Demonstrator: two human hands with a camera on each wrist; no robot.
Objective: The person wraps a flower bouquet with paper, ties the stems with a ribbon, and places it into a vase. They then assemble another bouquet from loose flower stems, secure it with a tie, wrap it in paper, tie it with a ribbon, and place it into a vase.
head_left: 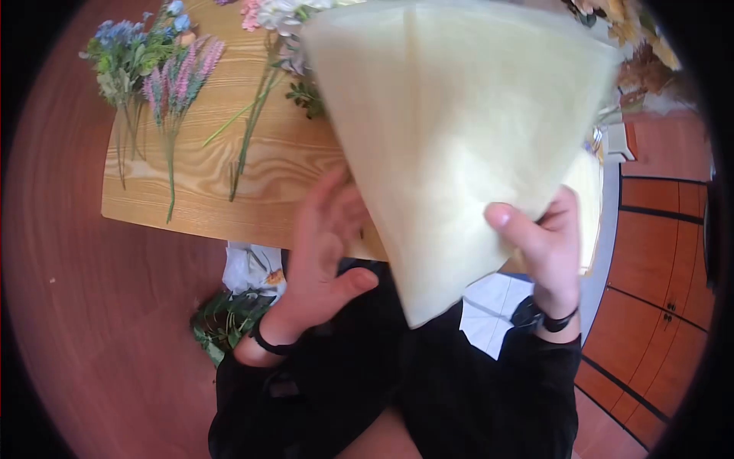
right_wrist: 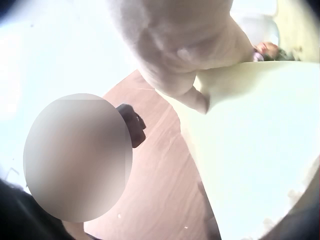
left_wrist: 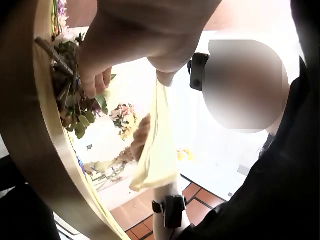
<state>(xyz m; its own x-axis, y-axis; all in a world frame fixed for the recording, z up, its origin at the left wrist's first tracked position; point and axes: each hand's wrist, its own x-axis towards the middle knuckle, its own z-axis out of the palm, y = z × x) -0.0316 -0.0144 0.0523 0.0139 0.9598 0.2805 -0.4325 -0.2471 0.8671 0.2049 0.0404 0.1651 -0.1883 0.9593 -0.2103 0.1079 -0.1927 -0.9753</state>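
Observation:
A folded sheet of cream wrapping paper [head_left: 459, 145], wide at the top and narrowing to a point at the bottom, is held up over the table's front edge. My right hand [head_left: 547, 241] pinches its lower right side, thumb on the near face and fingers behind. To the left of the paper, my left hand [head_left: 325, 252] has its fingers extended and thumb spread, with nothing in its grasp. The left wrist view puts its fingertips close to green leaves [left_wrist: 80, 122] and stems. In the right wrist view, the right thumb [right_wrist: 197, 102] lies against the paper [right_wrist: 260, 135].
Artificial flowers lie on the wooden table [head_left: 206, 203]: blue ones [head_left: 122, 38], pink-purple spikes [head_left: 180, 76] and white blooms [head_left: 283, 15]. Yellow and brown flowers [head_left: 638, 53] are at the far right. Below the table's left part are a white bag [head_left: 248, 268] and greenery [head_left: 222, 321].

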